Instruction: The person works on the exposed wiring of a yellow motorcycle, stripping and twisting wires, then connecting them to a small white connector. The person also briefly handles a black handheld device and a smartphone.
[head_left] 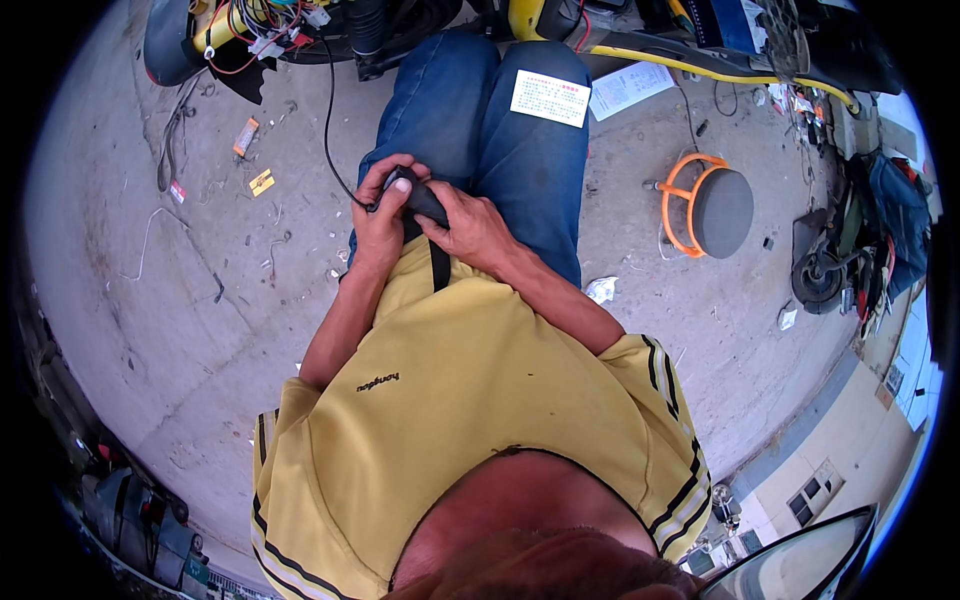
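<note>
Over my lap, both hands grip a small black oblong device (427, 204) with a black cable (330, 130) at its left end. My left hand (380, 212) is closed round the cable end, its thumb lying on top. Closed on the other end is my right hand (472, 232), the fingers partly hidden beneath. The device's exact kind does not show. From it the cable runs up toward a tangle of coloured wires and connectors (268, 22) on a yellow and black vehicle. A printed white sheet (550, 98) rests on my right thigh.
The vehicle's yellow frame tube (690, 67) crosses the far side, with another printed sheet (632, 92) on the floor below it. To the right is an orange-framed stool (724, 212) with a grey seat. Small boxes (262, 182) and wire scraps litter the concrete at left.
</note>
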